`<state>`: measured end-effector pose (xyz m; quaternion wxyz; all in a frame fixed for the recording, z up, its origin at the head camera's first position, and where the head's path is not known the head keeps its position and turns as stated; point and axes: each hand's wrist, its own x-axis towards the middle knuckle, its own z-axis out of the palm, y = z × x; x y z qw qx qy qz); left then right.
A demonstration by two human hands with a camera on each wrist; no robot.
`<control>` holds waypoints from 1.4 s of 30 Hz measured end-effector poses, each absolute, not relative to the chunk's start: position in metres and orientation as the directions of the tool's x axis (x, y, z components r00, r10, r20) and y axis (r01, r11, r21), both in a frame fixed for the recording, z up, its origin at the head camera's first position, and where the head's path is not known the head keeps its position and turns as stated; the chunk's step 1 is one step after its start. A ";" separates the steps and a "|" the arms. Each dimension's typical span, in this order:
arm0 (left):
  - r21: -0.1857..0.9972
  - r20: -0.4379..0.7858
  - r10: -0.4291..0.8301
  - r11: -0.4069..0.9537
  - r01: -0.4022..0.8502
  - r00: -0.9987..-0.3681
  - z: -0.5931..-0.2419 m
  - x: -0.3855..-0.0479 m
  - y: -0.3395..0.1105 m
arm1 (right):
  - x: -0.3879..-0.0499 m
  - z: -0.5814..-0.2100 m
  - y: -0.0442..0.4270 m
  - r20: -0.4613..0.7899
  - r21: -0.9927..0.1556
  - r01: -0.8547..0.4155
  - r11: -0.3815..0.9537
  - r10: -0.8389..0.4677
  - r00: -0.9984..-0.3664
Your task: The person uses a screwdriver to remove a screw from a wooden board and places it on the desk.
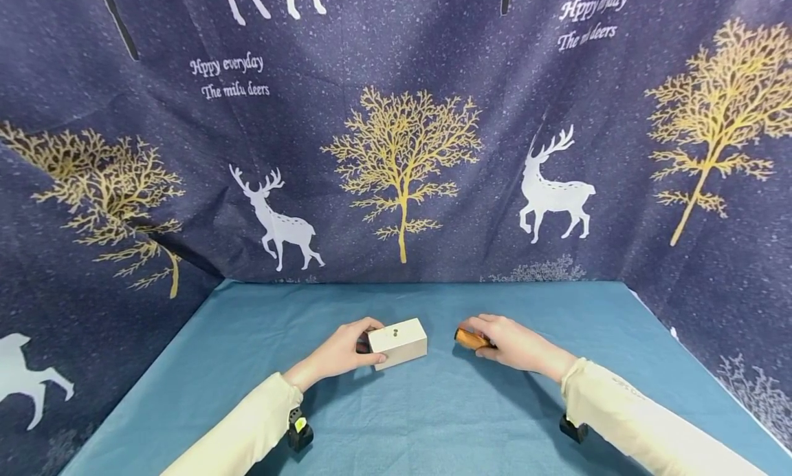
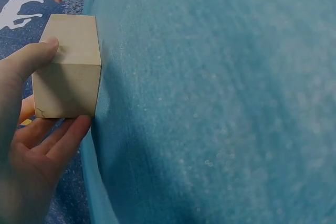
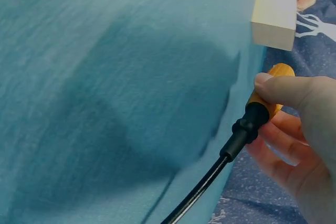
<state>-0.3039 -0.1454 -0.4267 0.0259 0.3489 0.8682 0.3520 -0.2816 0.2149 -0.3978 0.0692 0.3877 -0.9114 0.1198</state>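
My left hand (image 1: 343, 349) holds the left end of a pale block (image 1: 403, 342). My thumb is on its near side and my fingers are on its far side, so my grip is only as wide as the block. Two small dark spots show on the block's top. I can't tell if its bottom touches the blue cloth (image 1: 408, 421).

My right hand (image 1: 513, 342) pinches a screwdriver (image 1: 471, 339) by its orange handle, with my thumb and fingers close around it. The handle's end points left, to the block, but there is a gap between the two. The handle has a black neck, and a thin shiny rod comes out of that. I can't see the rod's tip.

Both things are in the middle, the block on the left and the screwdriver on the right. On the far side hangs a dark sheet (image 1: 433, 56) with white deer and gold trees.
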 end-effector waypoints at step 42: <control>0.779 0.121 0.655 0.404 0.481 -0.746 -0.428 -0.277 -0.125 | -0.260 -0.345 0.212 0.261 -0.451 -0.640 0.622 -0.594 -0.761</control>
